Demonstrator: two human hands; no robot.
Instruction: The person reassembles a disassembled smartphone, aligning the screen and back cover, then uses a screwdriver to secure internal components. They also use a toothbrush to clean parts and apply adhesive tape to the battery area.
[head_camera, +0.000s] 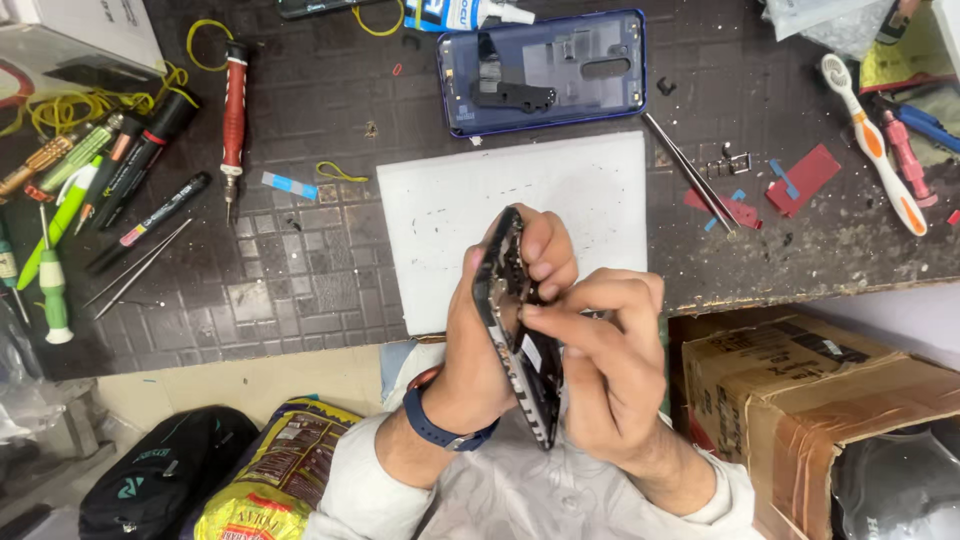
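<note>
Left hand (490, 345) grips the opened phone (515, 330) edge-on, above the white mat (450, 220). Right hand (600, 370) pinches a small part inside it; freeing it needs a gentle, steady pull.

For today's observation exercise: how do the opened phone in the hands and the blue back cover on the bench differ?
The opened phone is dark, held on edge in the left hand while the right hand pinches at its inside. The blue back cover lies flat, inner side up, untouched on the bench. Both show their insides.
</note>
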